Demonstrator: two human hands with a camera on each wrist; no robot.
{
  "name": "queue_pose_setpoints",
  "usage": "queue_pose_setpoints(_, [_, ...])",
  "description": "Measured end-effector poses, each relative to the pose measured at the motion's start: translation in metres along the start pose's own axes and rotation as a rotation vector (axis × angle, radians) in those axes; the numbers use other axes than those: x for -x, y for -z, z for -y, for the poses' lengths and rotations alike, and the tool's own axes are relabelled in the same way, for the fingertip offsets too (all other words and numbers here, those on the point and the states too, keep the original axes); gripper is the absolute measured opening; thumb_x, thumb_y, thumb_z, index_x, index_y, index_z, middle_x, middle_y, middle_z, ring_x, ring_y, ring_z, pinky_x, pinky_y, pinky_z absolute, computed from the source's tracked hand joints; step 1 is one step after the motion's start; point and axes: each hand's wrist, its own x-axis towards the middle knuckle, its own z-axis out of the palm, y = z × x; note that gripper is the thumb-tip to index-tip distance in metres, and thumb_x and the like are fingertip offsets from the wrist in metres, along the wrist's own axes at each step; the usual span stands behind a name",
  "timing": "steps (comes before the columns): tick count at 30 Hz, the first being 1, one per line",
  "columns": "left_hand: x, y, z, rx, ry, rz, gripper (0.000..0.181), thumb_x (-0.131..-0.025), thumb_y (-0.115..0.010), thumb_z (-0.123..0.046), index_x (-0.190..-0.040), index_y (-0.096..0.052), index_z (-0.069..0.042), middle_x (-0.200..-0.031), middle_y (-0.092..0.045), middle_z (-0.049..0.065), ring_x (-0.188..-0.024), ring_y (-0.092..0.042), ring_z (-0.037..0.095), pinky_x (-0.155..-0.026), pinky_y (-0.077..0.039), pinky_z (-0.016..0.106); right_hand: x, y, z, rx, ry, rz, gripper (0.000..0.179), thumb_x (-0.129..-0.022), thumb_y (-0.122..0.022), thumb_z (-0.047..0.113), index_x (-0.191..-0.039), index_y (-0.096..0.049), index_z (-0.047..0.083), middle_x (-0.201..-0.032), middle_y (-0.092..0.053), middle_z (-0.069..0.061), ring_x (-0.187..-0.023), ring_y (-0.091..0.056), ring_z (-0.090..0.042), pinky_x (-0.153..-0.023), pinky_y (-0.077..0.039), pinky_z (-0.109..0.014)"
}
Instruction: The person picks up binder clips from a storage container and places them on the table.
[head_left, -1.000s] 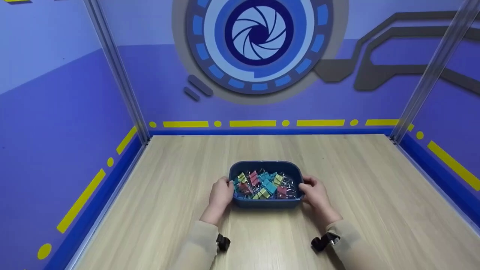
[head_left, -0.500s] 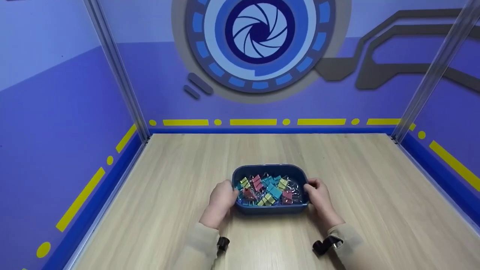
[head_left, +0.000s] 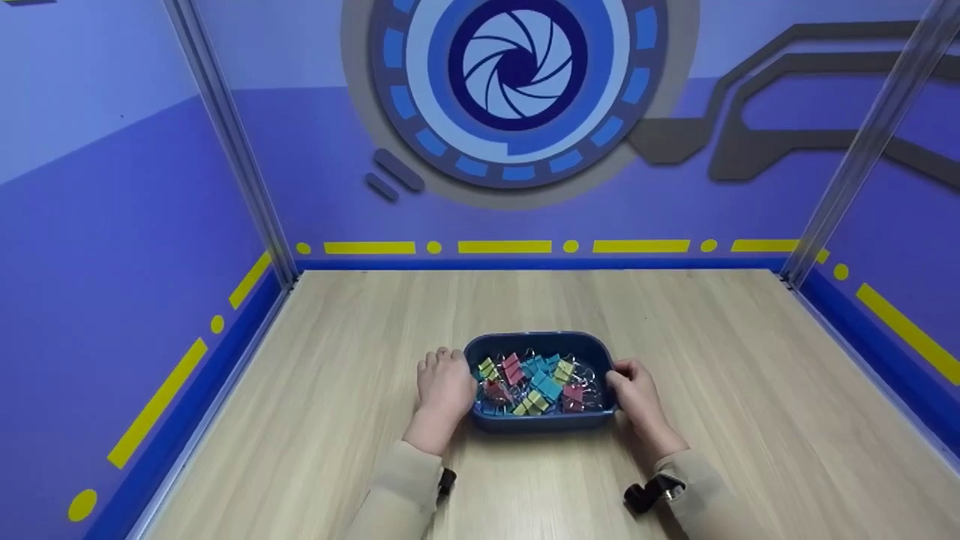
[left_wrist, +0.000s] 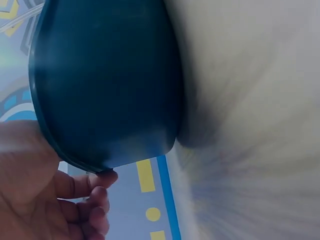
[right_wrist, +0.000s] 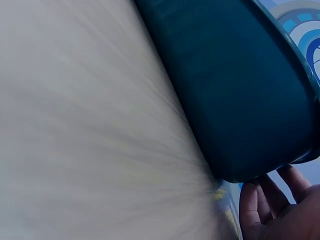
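Observation:
A dark blue plastic box point(head_left: 543, 424) with rounded corners stands upright near the middle in the head view. Binder clips point(head_left: 546, 384) in teal, yellow and pink, with wire handles, lie heaped inside it. My left hand point(head_left: 444, 386) holds the box's left end at the rim; in the left wrist view an index fingertip point(left_wrist: 106, 177) touches just under the rim, the other fingers are loosely bent, and the thumb tip is hidden. At the right end my right hand point(head_left: 634, 390) grips the rim, thumb on top and fingers point(right_wrist: 272, 195) against the outer wall.
The box is over a light wooden tabletop point(head_left: 360, 330). Blue-purple printed panels point(head_left: 300, 165) enclose it at the back and sides, joined by metal corner posts point(head_left: 236, 142). A black strap device point(head_left: 651, 492) sits on the right cuff.
The box has moved slightly right and towards me, mostly in the first half second. Since then my left hand's fingers have shifted forward, knuckles showing more; the right hand keeps its grip.

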Motion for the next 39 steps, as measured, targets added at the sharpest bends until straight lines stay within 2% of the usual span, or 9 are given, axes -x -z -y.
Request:
queue_pose_setpoints(10, [0.005, -0.005, -0.002, -0.002, -0.035, -0.063, 0.021, -0.091, -0.064, -0.016, -0.102, -0.064, 0.002, -0.099, -0.065, 0.017, -0.095, -0.055, 0.034, -0.084, -0.041, 0.044, -0.001, 0.001, -0.002, -0.014, 0.010, 0.020, 0.028, -0.089, -0.053, 0.003, -0.113, -0.058, -0.010, -0.104, -0.062, -0.011, -0.092, -0.051, -0.011, -0.082, -0.041, -0.019])
queue_pose_setpoints(20, [0.008, -0.008, 0.000, 0.026, -0.022, -0.068, 0.021, -0.091, -0.064, -0.015, -0.102, -0.062, 0.003, -0.098, -0.063, 0.018, -0.094, -0.054, 0.035, -0.084, -0.041, 0.045, -0.001, 0.001, -0.002, 0.020, 0.000, 0.048, 0.029, -0.087, -0.052, 0.003, -0.112, -0.058, -0.009, -0.103, -0.062, -0.012, -0.092, -0.052, -0.012, -0.082, -0.042, -0.020])
queue_pose_setpoints(24, [0.006, -0.008, -0.001, 0.031, -0.013, -0.075, 0.020, -0.092, -0.063, -0.014, -0.102, -0.063, 0.003, -0.098, -0.064, 0.018, -0.094, -0.055, 0.034, -0.083, -0.041, 0.044, -0.003, 0.003, 0.004, -0.001, -0.023, 0.084, 0.033, -0.087, -0.050, 0.000, -0.119, -0.053, -0.010, -0.111, -0.059, -0.018, -0.096, -0.054, -0.017, -0.079, -0.045, -0.021])
queue_pose_setpoints(26, [0.005, -0.007, -0.002, 0.031, -0.002, -0.070, 0.020, -0.092, -0.063, -0.014, -0.102, -0.064, 0.002, -0.098, -0.065, 0.018, -0.094, -0.055, 0.034, -0.083, -0.042, 0.044, -0.003, 0.004, 0.008, -0.015, -0.009, 0.097, 0.039, -0.089, -0.050, -0.001, -0.127, -0.049, -0.010, -0.121, -0.057, -0.022, -0.105, -0.056, -0.023, -0.085, -0.046, -0.025])
queue_pose_setpoints(28, [0.005, -0.006, -0.003, 0.033, 0.007, -0.060, 0.020, -0.093, -0.063, -0.015, -0.103, -0.064, 0.003, -0.099, -0.066, 0.018, -0.094, -0.055, 0.034, -0.083, -0.042, 0.044, -0.003, 0.004, 0.012, 0.000, 0.062, 0.084, 0.044, -0.091, -0.053, -0.002, -0.134, -0.047, -0.008, -0.132, -0.053, -0.025, -0.116, -0.054, -0.030, -0.094, -0.046, -0.032])
queue_pose_setpoints(30, [0.005, -0.006, -0.003, 0.036, 0.012, -0.049, 0.021, -0.093, -0.062, -0.015, -0.104, -0.064, 0.003, -0.100, -0.066, 0.018, -0.095, -0.055, 0.034, -0.084, -0.042, 0.044, -0.004, 0.005, 0.018, 0.054, 0.184, 0.064, 0.046, -0.092, -0.058, -0.002, -0.136, -0.049, -0.007, -0.136, -0.053, -0.025, -0.124, -0.051, -0.035, -0.101, -0.045, -0.042])
queue_pose_setpoints(33, [0.004, -0.006, -0.004, 0.044, 0.016, -0.043, 0.022, -0.094, -0.062, -0.015, -0.106, -0.064, 0.004, -0.102, -0.066, 0.018, -0.096, -0.055, 0.034, -0.084, -0.042, 0.044, -0.005, 0.002, 0.028, 0.152, 0.398, 0.058, 0.039, -0.089, -0.066, -0.004, -0.128, -0.061, -0.004, -0.130, -0.062, -0.022, -0.123, -0.055, -0.037, -0.104, -0.045, -0.051])
queue_pose_setpoints(36, [0.005, -0.005, -0.004, 0.043, 0.015, -0.040, 0.023, -0.094, -0.062, -0.015, -0.106, -0.064, 0.004, -0.101, -0.065, 0.018, -0.096, -0.055, 0.034, -0.084, -0.042, 0.044, -0.006, -0.002, 0.039, 0.202, 0.504, 0.168, 0.035, -0.086, -0.071, -0.008, -0.120, -0.069, -0.001, -0.122, -0.071, -0.017, -0.119, -0.063, -0.036, -0.105, -0.047, -0.052])
queue_pose_setpoints(39, [0.006, -0.005, -0.004, 0.040, 0.007, -0.052, 0.022, -0.093, -0.062, -0.015, -0.104, -0.064, 0.003, -0.099, -0.065, 0.018, -0.095, -0.056, 0.034, -0.083, -0.042, 0.044, -0.009, -0.008, 0.046, 0.225, 0.531, 0.336, 0.037, -0.085, -0.069, -0.011, -0.121, -0.070, -0.001, -0.122, -0.072, -0.017, -0.118, -0.066, -0.037, -0.105, -0.049, -0.050])
